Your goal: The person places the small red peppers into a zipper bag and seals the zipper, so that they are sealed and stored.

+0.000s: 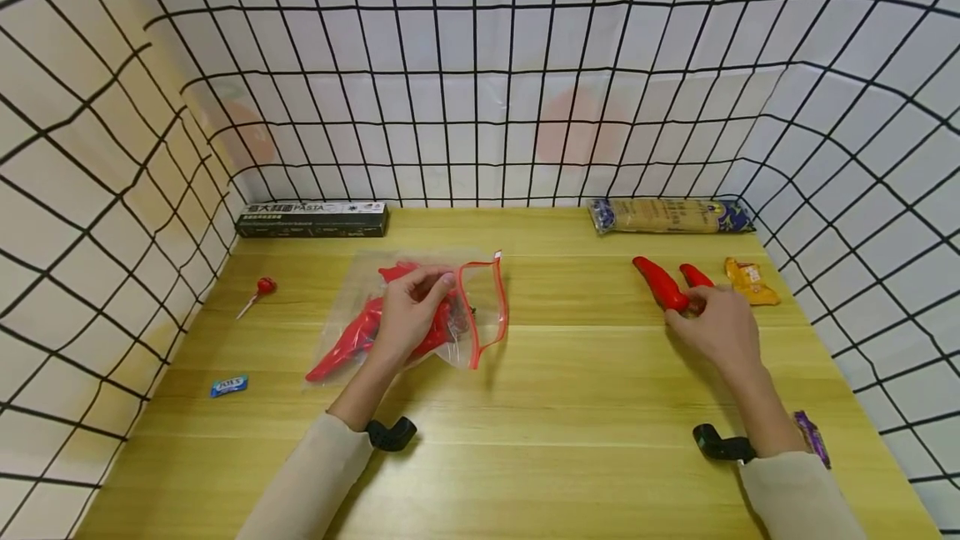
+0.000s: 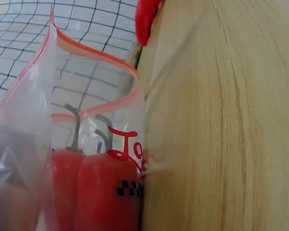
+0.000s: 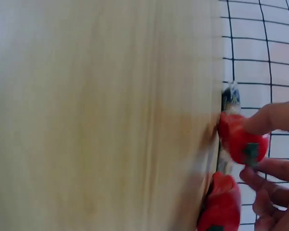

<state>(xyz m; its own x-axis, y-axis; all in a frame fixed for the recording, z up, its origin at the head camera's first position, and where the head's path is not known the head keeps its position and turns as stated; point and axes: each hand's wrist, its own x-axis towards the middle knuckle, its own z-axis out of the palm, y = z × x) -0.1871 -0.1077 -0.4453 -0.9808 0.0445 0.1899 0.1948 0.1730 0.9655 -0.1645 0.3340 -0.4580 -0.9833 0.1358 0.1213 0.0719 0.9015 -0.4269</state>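
A clear zip bag (image 1: pixel 341 307) with a red zip edge lies left of centre, its mouth gaping toward the right. Several red chili peppers (image 1: pixel 352 344) are inside, their stems toward the mouth in the left wrist view. My left hand (image 1: pixel 411 307) pinches the bag's upper layer near the mouth. Over on the right, my right hand (image 1: pixel 720 327) grips a red chili pepper (image 1: pixel 660 282) at its stem end between thumb and fingers. A second loose chili pepper (image 1: pixel 696 275) lies just beyond that hand, partly hidden by it in the head view.
A black pasta box (image 1: pixel 311 221) and a pack of noodles (image 1: pixel 671 216) stand along the back grid. On the left lie a red lollipop (image 1: pixel 265 286) and a blue wrapped candy (image 1: pixel 228 386). An orange packet (image 1: pixel 752 282) and a purple wrapper (image 1: pixel 812 438) lie at right. Black wire grid (image 1: pixel 495 107) encloses the table.
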